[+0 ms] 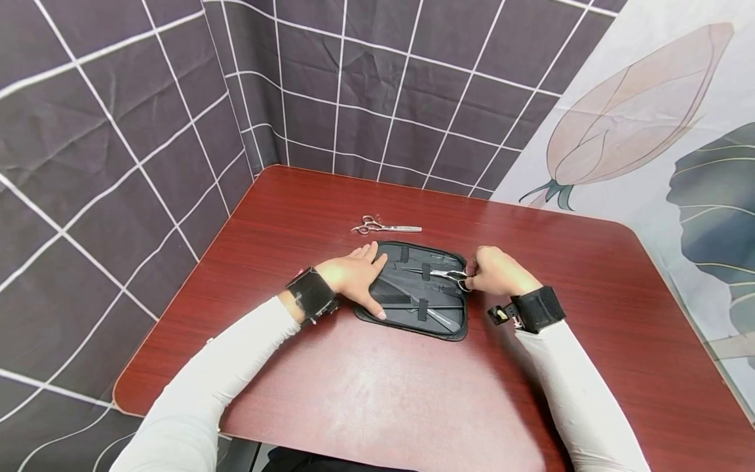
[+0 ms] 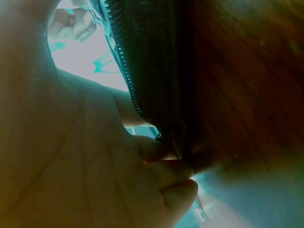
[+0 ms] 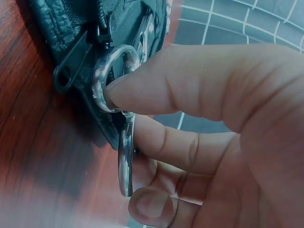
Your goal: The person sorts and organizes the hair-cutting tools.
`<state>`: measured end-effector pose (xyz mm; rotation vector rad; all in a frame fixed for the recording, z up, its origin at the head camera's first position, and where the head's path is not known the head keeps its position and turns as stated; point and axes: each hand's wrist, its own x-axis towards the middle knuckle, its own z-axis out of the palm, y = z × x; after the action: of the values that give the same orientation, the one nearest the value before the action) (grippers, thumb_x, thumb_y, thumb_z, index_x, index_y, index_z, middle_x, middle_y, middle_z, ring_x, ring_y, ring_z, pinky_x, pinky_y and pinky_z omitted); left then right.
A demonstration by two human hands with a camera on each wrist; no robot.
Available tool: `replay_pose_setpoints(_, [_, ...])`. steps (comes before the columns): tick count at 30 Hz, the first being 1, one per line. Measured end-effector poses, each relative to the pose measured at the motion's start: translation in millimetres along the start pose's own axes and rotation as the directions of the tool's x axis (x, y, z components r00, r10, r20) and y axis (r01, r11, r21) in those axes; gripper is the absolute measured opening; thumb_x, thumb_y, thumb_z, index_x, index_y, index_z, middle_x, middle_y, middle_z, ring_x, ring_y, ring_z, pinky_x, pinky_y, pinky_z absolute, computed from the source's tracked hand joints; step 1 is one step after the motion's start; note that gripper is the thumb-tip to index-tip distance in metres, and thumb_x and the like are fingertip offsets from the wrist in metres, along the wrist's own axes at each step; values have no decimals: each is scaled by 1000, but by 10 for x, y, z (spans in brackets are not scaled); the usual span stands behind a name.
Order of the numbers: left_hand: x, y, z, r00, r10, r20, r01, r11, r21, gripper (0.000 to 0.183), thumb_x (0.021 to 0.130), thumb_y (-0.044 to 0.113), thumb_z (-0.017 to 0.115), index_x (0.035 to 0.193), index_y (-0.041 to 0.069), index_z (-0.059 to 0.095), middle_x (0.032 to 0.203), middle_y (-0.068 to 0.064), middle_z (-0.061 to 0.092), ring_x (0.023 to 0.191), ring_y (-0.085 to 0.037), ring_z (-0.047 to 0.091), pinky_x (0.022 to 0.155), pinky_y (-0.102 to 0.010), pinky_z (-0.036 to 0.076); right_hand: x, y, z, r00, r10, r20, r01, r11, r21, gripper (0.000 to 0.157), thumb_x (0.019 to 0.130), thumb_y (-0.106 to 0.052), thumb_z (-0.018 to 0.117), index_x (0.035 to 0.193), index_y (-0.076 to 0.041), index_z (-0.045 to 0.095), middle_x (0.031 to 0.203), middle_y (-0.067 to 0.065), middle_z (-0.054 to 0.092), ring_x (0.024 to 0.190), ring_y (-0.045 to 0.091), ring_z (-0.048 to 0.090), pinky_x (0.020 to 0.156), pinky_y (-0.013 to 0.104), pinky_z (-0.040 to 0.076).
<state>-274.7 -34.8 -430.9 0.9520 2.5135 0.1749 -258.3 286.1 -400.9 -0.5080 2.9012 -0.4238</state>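
Observation:
A black zip case (image 1: 407,324) lies unfolded on the table. My left hand (image 1: 354,274) rests on its left edge with fingers spread; in the left wrist view the fingers lie along the zip edge (image 2: 124,66). At the case's right edge my right hand (image 1: 494,272) pinches the handle rings of silver scissors (image 1: 444,273), whose blades lie under an elastic loop (image 1: 426,272). The right wrist view shows thumb and fingers at a ring (image 3: 100,83), beside the zip pull (image 3: 64,76). A long grey, flat tool (image 1: 442,320) sits under a lower loop.
A second pair of scissors (image 1: 395,228), with a comb-like blade, lies on the red-brown table (image 1: 283,216) behind the case. Dark tiled-pattern cloth (image 1: 377,85) hangs behind and to the left, and a flower-printed cloth (image 1: 637,118) hangs at the right.

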Motion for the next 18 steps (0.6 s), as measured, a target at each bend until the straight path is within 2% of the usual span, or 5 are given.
replay_pose_setpoints(9, [-6,4,1,1000,1,-1,-1,1000,1,135,74,75,78,166,2,11,171,-30,-3,162,-40,2,133,-43,6,34,15,46,1000,0,10,0,1000,22,5,78,-6,74,75,-8,71,66,-1,61,62,15,53,62,30,45])
replay_pose_setpoints(18, [-5,-1,5,1000,0,1,0,1000,2,135,74,75,77,166,3,11,171,-29,-4,162,-39,1,132,-43,7,65,19,97,1000,-15,-15,15,1000,21,9,75,-8,76,72,-10,68,62,-2,57,60,15,51,60,30,43])
